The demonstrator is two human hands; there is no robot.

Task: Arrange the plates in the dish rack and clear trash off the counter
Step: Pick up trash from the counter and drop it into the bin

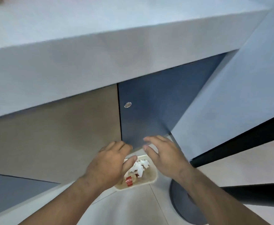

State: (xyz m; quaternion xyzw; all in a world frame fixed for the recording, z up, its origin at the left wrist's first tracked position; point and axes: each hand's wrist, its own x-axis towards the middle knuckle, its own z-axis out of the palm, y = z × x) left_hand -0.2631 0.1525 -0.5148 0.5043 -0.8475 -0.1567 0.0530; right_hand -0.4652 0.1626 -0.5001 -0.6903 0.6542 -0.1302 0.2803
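The trash is in a cream bin (155,175) on the floor below the counter edge: crumpled white paper (141,166) and a red printed packet (129,182) lie inside its rounded rectangular rim. Both hands hover over it, the left hand (110,164) and right hand (163,153) with fingers loosely spread and nothing visibly held, though motion blur softens them. This looks like the drop-off end of the trash step. The next move likely calls for rising back to the matte pale grey counter (84,38); no plates or rack show. Behind the bin stand a smooth blue cabinet door (157,111) with a round metal lock (127,104) and a brown panel (59,127).
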